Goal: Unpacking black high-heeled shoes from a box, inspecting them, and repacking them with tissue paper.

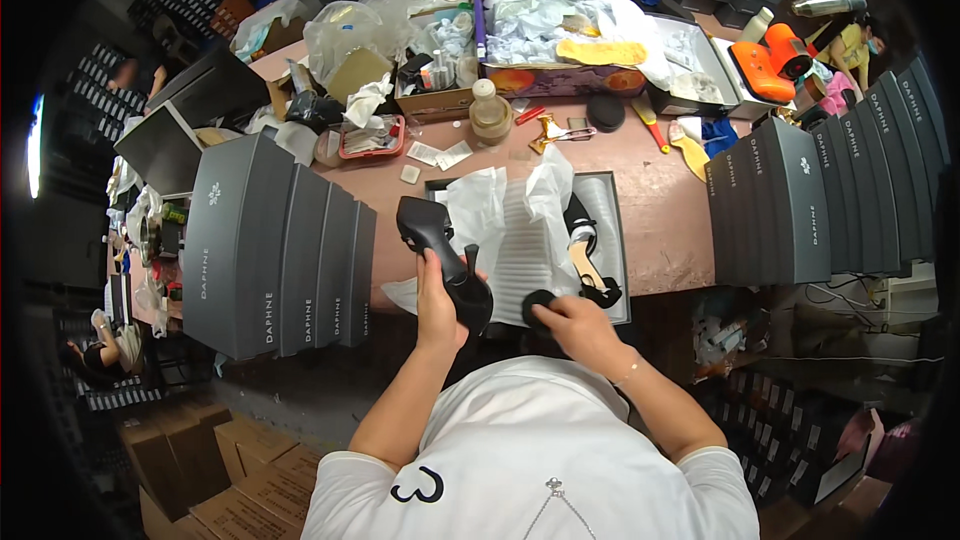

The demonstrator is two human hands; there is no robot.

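My left hand (436, 312) grips a black high-heeled shoe (424, 223), turned so that its dark sole and heel show. Between the fingers of my right hand (588, 332) is a small black round pad (537, 308), apart from the shoe. Just beyond both hands lies an open shoebox (622, 230) lined with white tissue paper (476, 198) and ribbed pale padding. A second black heeled shoe (582, 262), with a pale insole and an ankle strap, rests along the box's right side.
Rows of dark grey shoeboxes stand at left (240, 240) and right (785, 210). Behind the open box are a plastic bottle (490, 118), a black round tin (606, 111) and a yellow-handled brush (650, 125). A carton of crumpled paper (560, 78) sits farther back.
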